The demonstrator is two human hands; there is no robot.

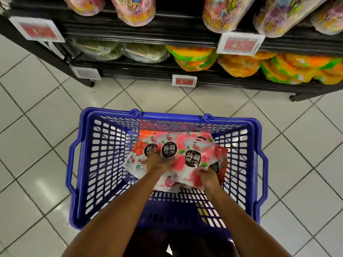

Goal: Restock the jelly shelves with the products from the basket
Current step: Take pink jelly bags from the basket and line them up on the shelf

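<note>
A blue plastic basket (241,201) stands on the tiled floor in front of the black shelves (148,71). Inside it lies a fanned pile of pink and red jelly pouches (193,156) with round black labels. Both my arms reach down into the basket. My left hand (157,161) grips the pouches on the left side of the pile, fingers curled over their lower edges. My right hand (208,176) pinches the pouches at the right side of the pile. The fingertips of both hands are partly hidden by the packets.
The lower shelf holds green-white bags (146,52) at the left and orange-yellow jelly bags (241,64) to the right. The upper shelf carries colourful tubs (135,10). Price tags (184,81) hang on the shelf edges. Pale floor tiles (37,127) surround the basket.
</note>
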